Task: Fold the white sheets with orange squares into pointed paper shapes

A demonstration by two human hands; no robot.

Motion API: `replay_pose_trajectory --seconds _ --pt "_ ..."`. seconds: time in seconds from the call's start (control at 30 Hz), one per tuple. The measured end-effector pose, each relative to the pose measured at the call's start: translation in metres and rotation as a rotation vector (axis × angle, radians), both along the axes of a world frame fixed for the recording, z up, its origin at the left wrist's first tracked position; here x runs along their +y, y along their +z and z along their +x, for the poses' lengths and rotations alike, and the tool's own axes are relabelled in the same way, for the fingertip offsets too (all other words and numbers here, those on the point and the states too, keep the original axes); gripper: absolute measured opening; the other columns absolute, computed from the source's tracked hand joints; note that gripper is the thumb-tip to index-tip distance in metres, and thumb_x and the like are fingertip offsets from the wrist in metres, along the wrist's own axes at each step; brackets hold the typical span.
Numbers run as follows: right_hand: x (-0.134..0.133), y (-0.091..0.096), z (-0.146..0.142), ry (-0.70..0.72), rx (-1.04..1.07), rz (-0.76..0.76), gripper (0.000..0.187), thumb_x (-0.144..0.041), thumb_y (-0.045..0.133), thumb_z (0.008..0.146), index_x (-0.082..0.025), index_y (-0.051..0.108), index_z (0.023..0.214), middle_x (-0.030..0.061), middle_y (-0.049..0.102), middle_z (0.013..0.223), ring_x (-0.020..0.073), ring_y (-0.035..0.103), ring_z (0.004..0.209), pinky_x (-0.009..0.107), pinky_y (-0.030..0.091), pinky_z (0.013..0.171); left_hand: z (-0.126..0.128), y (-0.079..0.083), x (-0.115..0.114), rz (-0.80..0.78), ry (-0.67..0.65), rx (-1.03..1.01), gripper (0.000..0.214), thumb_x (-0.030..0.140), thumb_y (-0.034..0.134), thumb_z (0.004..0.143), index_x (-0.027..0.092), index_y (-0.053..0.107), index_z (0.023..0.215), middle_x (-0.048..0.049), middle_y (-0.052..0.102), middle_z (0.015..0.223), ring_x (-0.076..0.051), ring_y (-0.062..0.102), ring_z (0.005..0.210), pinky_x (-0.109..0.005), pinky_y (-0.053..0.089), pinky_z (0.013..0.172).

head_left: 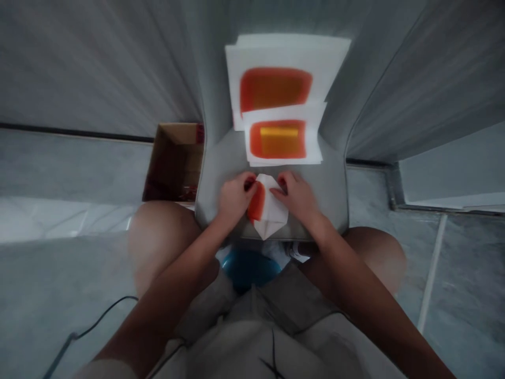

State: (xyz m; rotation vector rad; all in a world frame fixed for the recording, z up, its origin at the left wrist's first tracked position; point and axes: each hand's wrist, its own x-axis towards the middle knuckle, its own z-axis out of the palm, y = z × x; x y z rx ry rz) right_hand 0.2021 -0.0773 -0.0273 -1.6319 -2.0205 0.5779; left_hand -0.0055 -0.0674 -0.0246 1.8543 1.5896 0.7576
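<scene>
A white folded paper piece (273, 206) with an orange printed patch sits low over the front of a grey chair seat (213, 173), its pointed end toward me. My left hand (235, 196) pinches its left edge beside the orange print. On the other side, my right hand (295, 193) grips the upper right edge between thumb and fingers. Just beyond both hands lies a smaller stack of white sheets (315, 142) with an orange and yellow print. Behind it, larger white sheets (331, 63) with a similar print lean on the chair's backrest.
An open cardboard box (173, 158) stands on the floor left of the chair. Below the seat's front edge, between my legs, is a blue plastic basin or stool (250, 268). A dark cable (104, 313) runs over the floor at lower left. Grey curtain-like panels (79, 63) flank the chair.
</scene>
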Motion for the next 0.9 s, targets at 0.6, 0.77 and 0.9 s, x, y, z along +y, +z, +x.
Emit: replay_pose_trajectory --seconds 0.6,0.77,0.9 --pt "-0.012 -0.02 0.002 0.054 0.228 0.026 0.011 -0.025 0.063 0.092 -0.023 0.071 0.099 0.0068 0.071 0.096 0.0206 0.065 0.083 0.034 0.053 0.079 -0.017 -0.024 -0.011 0.515 -0.377 0.389 0.024 0.02 0.06 0.102 0.029 0.079 0.114 -0.0024 0.075 0.127 -0.022 0.071 0.11 -0.034 0.058 0.089" --pt "-0.009 -0.02 0.002 0.073 0.213 0.03 0.011 -0.024 0.065 0.092 -0.022 0.072 0.1 0.0055 0.07 0.093 0.0197 0.063 0.081 0.032 0.051 0.077 -0.021 -0.025 -0.008 0.466 -0.41 0.307 0.025 0.02 0.059 0.103 0.029 0.079 0.116 -0.0039 0.074 0.128 -0.02 0.071 0.113 -0.033 0.058 0.095" --pt "-0.005 -0.019 0.0 0.064 0.178 0.026 0.01 -0.024 0.066 0.092 -0.022 0.073 0.099 0.0051 0.07 0.09 0.0198 0.062 0.08 0.032 0.05 0.076 -0.017 -0.022 -0.006 0.353 -0.351 0.193 0.024 0.021 0.062 0.101 0.026 0.076 0.12 -0.0051 0.074 0.128 -0.02 0.071 0.114 -0.033 0.057 0.096"
